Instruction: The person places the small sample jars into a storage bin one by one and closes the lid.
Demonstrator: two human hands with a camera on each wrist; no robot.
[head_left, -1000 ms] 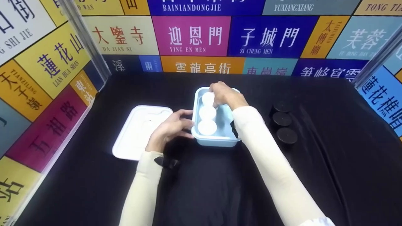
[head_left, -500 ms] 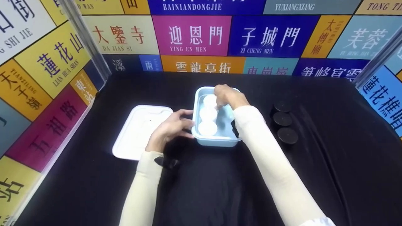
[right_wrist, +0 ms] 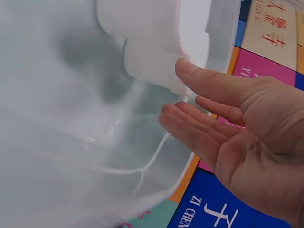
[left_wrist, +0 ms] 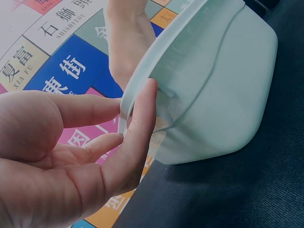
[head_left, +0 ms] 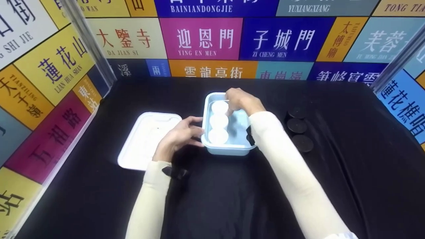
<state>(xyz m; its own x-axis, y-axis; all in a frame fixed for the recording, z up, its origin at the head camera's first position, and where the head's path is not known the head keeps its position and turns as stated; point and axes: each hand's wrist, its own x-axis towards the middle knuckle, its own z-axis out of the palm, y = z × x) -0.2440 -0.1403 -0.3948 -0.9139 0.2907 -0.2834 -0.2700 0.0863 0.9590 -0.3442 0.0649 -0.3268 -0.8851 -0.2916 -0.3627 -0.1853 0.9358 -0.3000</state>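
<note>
A light blue plastic box [head_left: 229,151] stands uncovered on the black cloth. Along its left side, three white cylindrical jars [head_left: 218,136] stand in a row inside. My left hand [head_left: 179,134] pinches the box's left rim, its fingertips on both sides of the edge in the left wrist view. Over the far part of the box is my right hand [head_left: 244,101], beside the farthest jar. In the right wrist view this hand [right_wrist: 237,128] has loosely extended fingers with nothing between them, the thumb tip overlapping the farthest jar [right_wrist: 152,64].
To the left of the box a white rectangular lid [head_left: 142,142] lies flat on the cloth. Three black round pieces [head_left: 302,143] stand in a row on the right, partly behind the right sleeve. Panels printed with signs [head_left: 202,38] wall in the back and sides.
My right hand has let go of the farthest white jar, which sits slightly lower in the box, and has shifted a little to the right. My left hand keeps its place on the rim.
</note>
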